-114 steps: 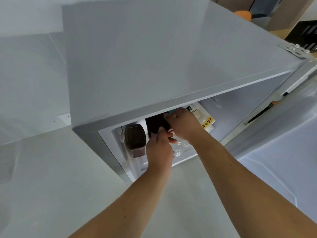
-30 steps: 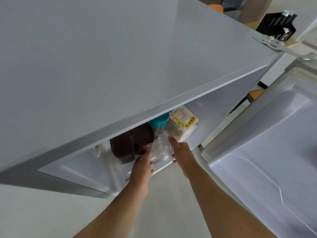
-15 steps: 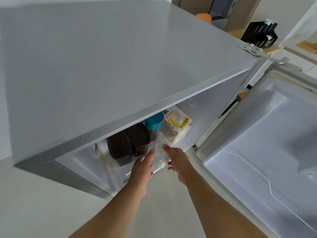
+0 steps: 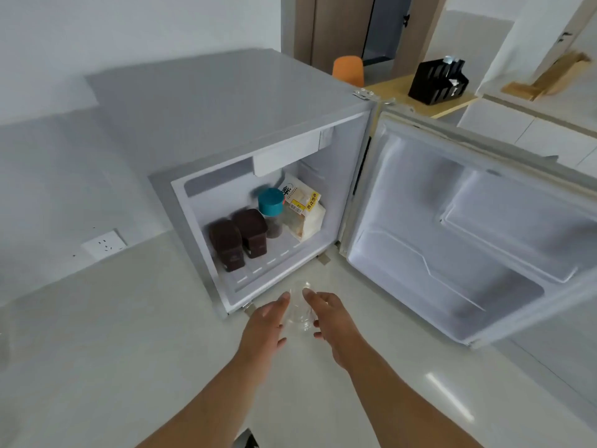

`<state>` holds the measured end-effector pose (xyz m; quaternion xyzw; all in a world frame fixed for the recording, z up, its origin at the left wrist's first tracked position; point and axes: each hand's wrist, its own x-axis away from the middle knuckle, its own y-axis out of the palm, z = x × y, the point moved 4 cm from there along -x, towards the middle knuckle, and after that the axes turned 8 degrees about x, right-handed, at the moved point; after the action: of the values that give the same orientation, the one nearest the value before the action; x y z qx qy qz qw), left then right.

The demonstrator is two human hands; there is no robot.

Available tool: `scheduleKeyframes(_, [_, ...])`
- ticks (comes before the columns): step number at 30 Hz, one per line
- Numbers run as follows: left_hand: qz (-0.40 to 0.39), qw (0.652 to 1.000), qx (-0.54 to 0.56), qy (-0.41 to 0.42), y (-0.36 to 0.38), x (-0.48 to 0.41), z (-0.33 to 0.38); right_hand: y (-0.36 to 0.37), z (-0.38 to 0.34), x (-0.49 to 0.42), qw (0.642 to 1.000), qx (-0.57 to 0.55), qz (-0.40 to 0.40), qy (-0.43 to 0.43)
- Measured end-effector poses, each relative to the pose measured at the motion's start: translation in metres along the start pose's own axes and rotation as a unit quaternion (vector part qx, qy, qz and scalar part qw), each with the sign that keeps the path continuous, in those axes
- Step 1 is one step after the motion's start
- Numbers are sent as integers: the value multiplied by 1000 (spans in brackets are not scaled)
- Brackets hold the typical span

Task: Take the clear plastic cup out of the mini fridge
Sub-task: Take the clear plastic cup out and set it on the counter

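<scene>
The clear plastic cup (image 4: 301, 313) is outside the mini fridge (image 4: 226, 124), just in front of its open mouth and above the pale floor. My left hand (image 4: 265, 321) presses its left side with straight fingers. My right hand (image 4: 332, 320) presses the right side the same way, so the cup is carried between both palms. The cup is nearly see-through and hard to make out against the floor.
Inside the fridge stand two dark brown containers (image 4: 237, 242), a jar with a teal lid (image 4: 270, 210) and a bagged bread pack (image 4: 303, 211). The fridge door (image 4: 468, 234) hangs wide open to the right. A wall socket (image 4: 104, 244) sits at left.
Both hands have drawn back out of the fridge with the cup between them. My head has risen and pulled away, so the fridge's inside now shows fully.
</scene>
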<state>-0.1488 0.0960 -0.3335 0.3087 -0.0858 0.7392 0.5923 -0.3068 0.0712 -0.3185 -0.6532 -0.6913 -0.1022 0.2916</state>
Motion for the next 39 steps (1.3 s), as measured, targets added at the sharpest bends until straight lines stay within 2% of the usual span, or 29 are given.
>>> scheduleKeyframes(6, [39, 999, 0, -15, -40, 68, -28, 30, 33, 63, 999, -1, -34, -3])
scheduleKeyframes(12, [70, 997, 13, -15, -99, 82, -25, 86, 31, 79, 998, 6, -57, -4])
scheduleKeyframes(28, [84, 996, 8, -34, -255, -37, 27, 270, -5, -26, 997, 5, -65, 52])
scheduleKeyframes(39, [87, 993, -21, -79, -286, -91, 19, 304, 5, -69, 996, 26, -46, 75])
